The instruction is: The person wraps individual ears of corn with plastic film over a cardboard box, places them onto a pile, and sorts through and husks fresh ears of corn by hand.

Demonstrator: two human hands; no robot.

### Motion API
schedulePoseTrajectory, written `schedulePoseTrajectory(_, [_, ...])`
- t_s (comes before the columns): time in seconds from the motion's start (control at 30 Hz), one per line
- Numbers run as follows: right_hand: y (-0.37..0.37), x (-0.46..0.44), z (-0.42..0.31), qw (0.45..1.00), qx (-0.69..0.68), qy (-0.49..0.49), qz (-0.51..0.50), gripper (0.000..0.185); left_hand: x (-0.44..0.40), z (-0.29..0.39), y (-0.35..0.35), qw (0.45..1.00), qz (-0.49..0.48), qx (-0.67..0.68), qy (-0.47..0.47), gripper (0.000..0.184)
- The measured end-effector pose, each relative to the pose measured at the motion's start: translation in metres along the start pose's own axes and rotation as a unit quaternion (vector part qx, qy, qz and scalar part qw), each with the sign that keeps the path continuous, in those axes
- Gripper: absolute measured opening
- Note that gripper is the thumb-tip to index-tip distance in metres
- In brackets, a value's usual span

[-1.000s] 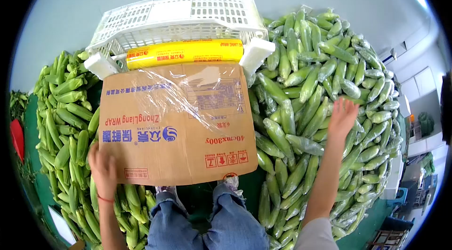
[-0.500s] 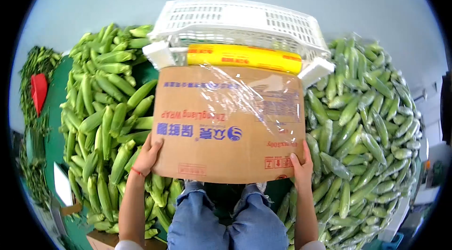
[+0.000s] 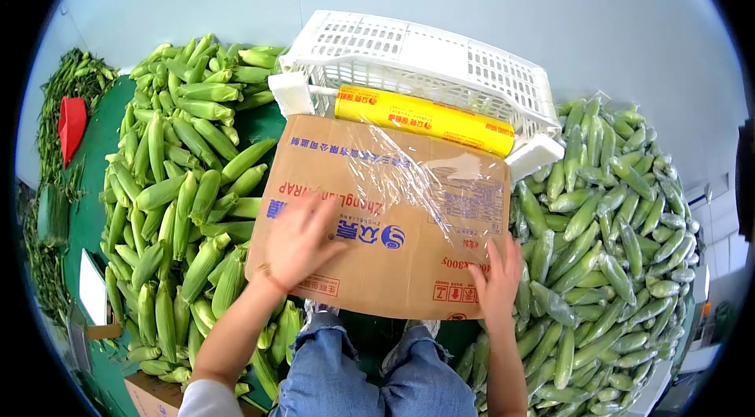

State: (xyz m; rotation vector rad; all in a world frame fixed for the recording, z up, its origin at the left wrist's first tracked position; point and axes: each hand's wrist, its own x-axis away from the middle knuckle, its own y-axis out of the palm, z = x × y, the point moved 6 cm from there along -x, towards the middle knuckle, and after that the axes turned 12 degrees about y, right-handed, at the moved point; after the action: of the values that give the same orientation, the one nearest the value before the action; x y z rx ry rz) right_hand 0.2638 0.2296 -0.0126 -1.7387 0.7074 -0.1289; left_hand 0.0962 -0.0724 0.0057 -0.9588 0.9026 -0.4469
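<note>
In front of my knees a brown cardboard box (image 3: 393, 260) with printed lettering sits slightly askew. My left hand (image 3: 303, 240) is over its left half, fingers apart, somewhat blurred; whether it touches the cardboard I cannot tell. Near the box's lower right corner my right hand (image 3: 497, 279) has its fingers spread on or just above the surface, holding nothing. A yellow roll of cling film (image 3: 425, 120) lies across the far edge between white end supports, and a clear strip of film (image 3: 409, 181) trails from it over the cardboard.
Behind the roll stands a white plastic crate (image 3: 417, 55). Unwrapped corn in green husks (image 3: 185, 197) is heaped on the left, and film-wrapped corn (image 3: 590, 260) on the right. Farther left are a red object (image 3: 71, 128), leafy greens (image 3: 67, 79) and a white flat panel (image 3: 93, 287).
My left hand has left the box's left edge and moved inward over its top. My right hand has spread its fingers at the right side. The box and crate appear turned clockwise.
</note>
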Motion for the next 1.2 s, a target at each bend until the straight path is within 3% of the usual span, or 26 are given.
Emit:
schedulePoseTrajectory(0.03, [0.010,-0.012,-0.003,0.999,-0.019,-0.028,-0.009,0.042,-0.015,0.008,0.016,0.999,-0.035,0.040,0.000,0.062])
schedulePoseTrajectory(0.1, [0.034,-0.041,-0.006,0.994,-0.058,-0.086,-0.017,0.030,-0.040,0.007,0.044,0.996,0.021,-0.012,0.088,0.038])
schedulePoseTrajectory(0.13, [0.039,-0.049,-0.012,0.990,-0.058,-0.124,-0.028,0.013,-0.048,-0.003,0.052,0.994,0.000,0.012,0.105,0.031])
schedulePoseTrajectory(0.2, [0.051,-0.053,0.001,0.948,-0.271,0.034,-0.164,0.013,-0.057,-0.019,0.057,0.988,-0.048,0.061,0.136,0.019])
schedulePoseTrajectory(0.23, [0.058,-0.046,0.007,0.893,-0.369,0.114,-0.232,0.013,-0.050,-0.029,0.047,0.993,-0.015,0.083,0.085,0.019])
schedulePoseTrajectory(0.3, [0.028,-0.037,0.019,0.879,-0.444,0.107,-0.134,0.008,-0.026,-0.040,0.004,0.991,0.050,0.126,-0.013,0.020])
schedulePoseTrajectory(0.37, [0.020,-0.013,0.039,0.867,-0.449,0.132,-0.172,0.008,0.012,-0.048,-0.038,0.981,0.082,0.168,-0.046,0.022])
schedulePoseTrajectory(0.43, [0.014,0.017,0.024,0.882,-0.394,0.106,-0.237,0.009,0.044,-0.027,-0.063,0.995,0.046,0.074,0.057,0.024])
schedulePoseTrajectory(0.47, [0.011,0.034,0.014,0.888,-0.361,0.097,-0.268,0.009,0.060,-0.022,-0.068,0.995,0.029,0.069,0.062,0.023])
schedulePoseTrajectory(0.5, [0.014,0.047,0.007,0.848,-0.427,0.144,-0.277,0.009,0.075,-0.017,-0.069,0.996,0.012,0.064,0.069,0.023])
schedulePoseTrajectory(0.57, [0.010,0.057,-0.010,0.930,-0.284,-0.012,-0.232,0.009,0.115,-0.017,-0.061,0.998,0.019,0.048,0.025,0.022])
schedulePoseTrajectory(0.63, [0.011,0.067,-0.011,0.944,-0.269,-0.039,-0.186,0.010,0.140,-0.003,-0.051,0.999,-0.025,0.035,0.020,0.019])
schedulePoseTrajectory(0.93, [0.019,0.071,0.022,0.907,-0.363,0.128,-0.171,0.007,0.129,0.016,-0.051,0.997,0.063,0.050,0.021,0.025])
schedulePoseTrajectory(1.1, [-0.042,0.069,-0.003,0.899,-0.433,0.062,-0.040,0.013,0.109,0.030,-0.088,0.987,0.143,0.058,0.045,0.025])
schedulePoseTrajectory(1.2, [-0.057,0.065,-0.004,0.900,-0.436,0.023,0.003,0.012,0.101,0.032,-0.097,0.989,0.128,0.049,0.054,0.024])
